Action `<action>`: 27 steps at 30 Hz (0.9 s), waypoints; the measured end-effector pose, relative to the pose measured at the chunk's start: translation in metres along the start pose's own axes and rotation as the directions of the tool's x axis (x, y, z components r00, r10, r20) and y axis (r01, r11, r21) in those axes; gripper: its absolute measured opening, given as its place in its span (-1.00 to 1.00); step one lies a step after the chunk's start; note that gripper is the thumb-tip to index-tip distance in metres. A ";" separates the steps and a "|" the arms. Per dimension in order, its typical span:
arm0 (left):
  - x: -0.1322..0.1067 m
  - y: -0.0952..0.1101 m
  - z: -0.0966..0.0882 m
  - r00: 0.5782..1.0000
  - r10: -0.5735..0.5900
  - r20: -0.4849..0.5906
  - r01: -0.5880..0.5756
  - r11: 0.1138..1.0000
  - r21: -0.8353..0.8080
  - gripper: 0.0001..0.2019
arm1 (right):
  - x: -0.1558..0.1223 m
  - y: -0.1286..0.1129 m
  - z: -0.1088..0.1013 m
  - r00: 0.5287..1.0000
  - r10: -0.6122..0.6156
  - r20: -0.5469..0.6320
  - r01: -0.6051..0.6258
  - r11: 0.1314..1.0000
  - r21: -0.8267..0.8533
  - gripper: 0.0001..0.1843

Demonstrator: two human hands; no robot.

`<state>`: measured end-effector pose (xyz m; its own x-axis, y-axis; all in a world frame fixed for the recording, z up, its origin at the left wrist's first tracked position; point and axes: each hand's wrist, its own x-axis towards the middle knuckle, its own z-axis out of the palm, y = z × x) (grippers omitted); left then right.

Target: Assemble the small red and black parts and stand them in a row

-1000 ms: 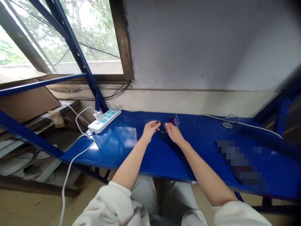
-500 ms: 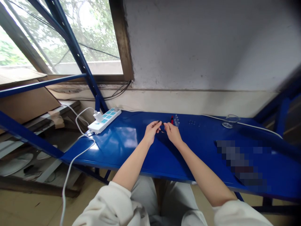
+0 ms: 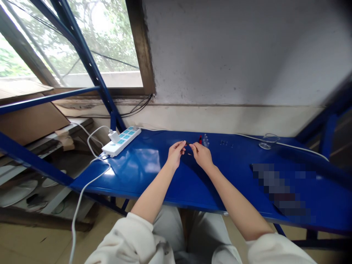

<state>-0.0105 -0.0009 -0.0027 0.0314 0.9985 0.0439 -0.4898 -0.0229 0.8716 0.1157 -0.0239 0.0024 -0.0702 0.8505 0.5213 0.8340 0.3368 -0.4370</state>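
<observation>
Over the middle of the blue table point(image 3: 143, 172), my left hand point(image 3: 175, 154) pinches a small dark piece point(image 3: 187, 143) between thumb and fingers. My right hand point(image 3: 202, 154) faces it from close by, its fingertips pinched at the other side of that piece. What kind of thing it is cannot be made out. Just below the gap between my hands shows another small, brownish pointed bit point(image 3: 189, 154). Behind my right hand stand a red-and-black item point(image 3: 200, 139) and several small clear vial-like pieces point(image 3: 205, 140).
At the left lies a white power strip point(image 3: 122, 142) with a plug and a cable point(image 3: 82, 198) hanging off the table. Tiny clear pieces point(image 3: 223, 142) and a clear glass point(image 3: 265, 146) are toward the back right. A pixelated dark object point(image 3: 283, 194) lies at the right.
Both hands stay at nearly the same place, still pinching. The gap between their fingertips looks slightly wider, with a little more of the dark piece showing.
</observation>
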 end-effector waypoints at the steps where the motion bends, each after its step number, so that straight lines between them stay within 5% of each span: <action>1: 0.000 0.000 0.000 1.000 0.001 -0.004 -0.001 1.000 0.000 -0.71 | 0.000 0.000 0.000 1.000 -0.005 -0.003 0.005 1.000 0.006 -0.57; 21: 0.000 0.003 -0.002 0.996 0.047 -0.080 -0.045 0.999 0.027 -0.68 | 0.000 -0.001 -0.002 1.000 -0.006 -0.003 0.006 0.971 0.237 -0.65; 27: 0.000 0.002 -0.002 0.996 0.083 0.025 -0.085 0.988 0.127 -0.67 | 0.003 0.003 -0.004 0.999 -0.041 -0.009 0.042 0.978 0.204 -0.70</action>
<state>-0.0134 -0.0013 -0.0025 0.0130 0.9917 0.1282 -0.3760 -0.1140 0.9196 0.1201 -0.0219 0.0054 -0.0988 0.8323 0.5455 0.7014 0.4471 -0.5551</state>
